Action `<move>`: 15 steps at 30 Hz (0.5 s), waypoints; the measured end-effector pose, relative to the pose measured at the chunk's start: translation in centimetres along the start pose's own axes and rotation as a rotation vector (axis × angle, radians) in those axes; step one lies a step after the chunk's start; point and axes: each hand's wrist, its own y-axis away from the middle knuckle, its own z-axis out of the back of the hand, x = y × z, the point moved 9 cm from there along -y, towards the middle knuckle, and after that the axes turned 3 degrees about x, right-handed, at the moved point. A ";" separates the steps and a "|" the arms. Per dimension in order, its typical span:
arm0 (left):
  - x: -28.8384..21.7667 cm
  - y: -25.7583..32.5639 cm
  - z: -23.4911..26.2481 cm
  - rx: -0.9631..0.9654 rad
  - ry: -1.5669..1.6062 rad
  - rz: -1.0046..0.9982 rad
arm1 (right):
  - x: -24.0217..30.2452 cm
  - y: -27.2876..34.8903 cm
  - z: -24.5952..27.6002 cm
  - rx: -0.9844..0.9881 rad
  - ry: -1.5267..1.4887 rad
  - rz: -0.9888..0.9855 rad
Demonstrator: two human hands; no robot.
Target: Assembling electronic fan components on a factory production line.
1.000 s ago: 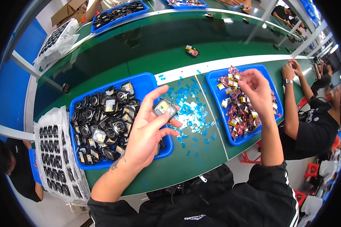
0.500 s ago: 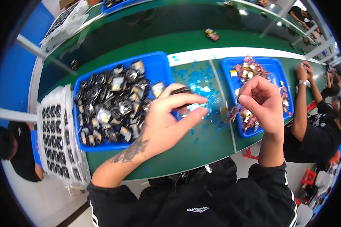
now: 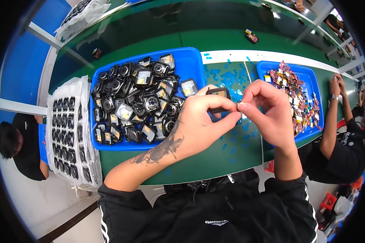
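My left hand (image 3: 202, 121) holds a black square watch case (image 3: 220, 94), gripped behind the bent fingers with its open inner side partly showing. The fingers of my right hand (image 3: 269, 113) are pinched together at the tips of my left thumb and forefinger. Whatever small thing sits in that pinch is too tiny to make out. On the left, a blue tray (image 3: 197, 67) is heaped with similar black watch cases (image 3: 150, 103). Beyond my right hand, another blue tray (image 3: 310, 75) holds a pile of small reddish, white and yellow parts (image 3: 298, 105).
Blue film scraps (image 3: 227, 77) litter the green table (image 3: 182, 166) between the trays. Plastic-wrapped layers of watch cases (image 3: 65, 133) stand at the left. A loose part (image 3: 251, 37) lies on the far green surface. Co-workers sit at the right (image 3: 338, 150) and left (image 3: 26, 141).
My right hand has moved left from above the parts tray and met my left fingertips. The watch case in my left hand has turned to show more of its inner side.
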 end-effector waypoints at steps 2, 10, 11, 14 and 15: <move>0.6 0.0 0.1 -0.005 0.011 0.040 | 1.9 0.3 -0.1 -0.049 0.374 0.171; 2.7 -0.2 0.0 -0.038 0.589 0.219 | 0.8 1.7 1.8 -0.130 0.519 0.060; 2.9 -0.2 -0.2 -0.035 0.668 0.258 | 1.4 1.4 1.7 -0.155 0.647 0.114; 3.6 0.0 -0.7 0.010 0.777 0.319 | 0.7 1.3 1.0 -0.141 0.528 0.132; 3.6 0.1 -1.0 0.029 0.857 0.314 | -0.3 1.3 0.7 -0.088 0.284 0.104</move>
